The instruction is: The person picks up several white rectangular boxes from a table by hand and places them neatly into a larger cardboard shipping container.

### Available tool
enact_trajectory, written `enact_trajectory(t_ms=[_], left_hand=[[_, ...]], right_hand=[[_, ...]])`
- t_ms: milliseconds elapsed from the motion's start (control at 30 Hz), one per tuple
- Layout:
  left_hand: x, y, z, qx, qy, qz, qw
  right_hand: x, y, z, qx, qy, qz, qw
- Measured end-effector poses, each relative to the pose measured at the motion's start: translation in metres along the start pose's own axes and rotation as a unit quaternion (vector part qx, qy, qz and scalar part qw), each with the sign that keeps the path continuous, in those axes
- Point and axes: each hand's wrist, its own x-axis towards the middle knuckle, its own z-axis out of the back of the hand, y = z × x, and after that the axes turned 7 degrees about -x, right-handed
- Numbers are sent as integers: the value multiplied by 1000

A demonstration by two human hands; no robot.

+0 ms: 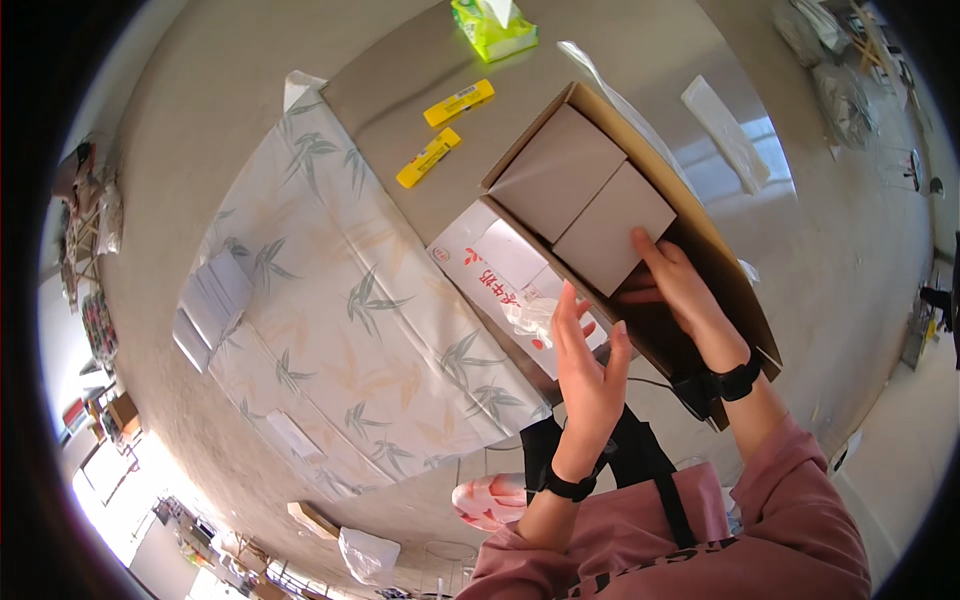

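Pressing fingers on the nearer grey box point(612, 230) inside the carton point(735, 290), the right hand point(685, 290) grips nothing, the left hand point(588, 370) hovers open at seven o'clock, so the box may jam.

1 head-worn fisheye looks steeply down, close over the open cardboard box point(640, 215) and table point(420, 90).

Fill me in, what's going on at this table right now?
A person is working at an open cardboard carton holding two plain grey boxes. The right hand reaches into the carton, its fingers on the nearer grey box. The left hand hovers open, holding nothing, above the carton's white printed flap. Two yellow packets and a green tissue pack lie farther off.
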Motion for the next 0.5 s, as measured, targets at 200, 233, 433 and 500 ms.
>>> enact_trajectory(t_ms=[200, 233, 433, 500], left_hand=[[2, -9, 4, -5, 20, 4, 1000], [2, -9, 4, -9, 15, 3, 1000], [4, -6, 15, -80, 41, 70, 993], [7, 10, 18, -183, 21, 77, 980]], right_hand=[[2, 4, 8, 93, 67, 7, 993], [-2, 3, 11, 87, 69, 9, 994], [-66, 14, 35, -286, -177, 320, 886], [-65, 23, 52, -366, -228, 412, 802]])
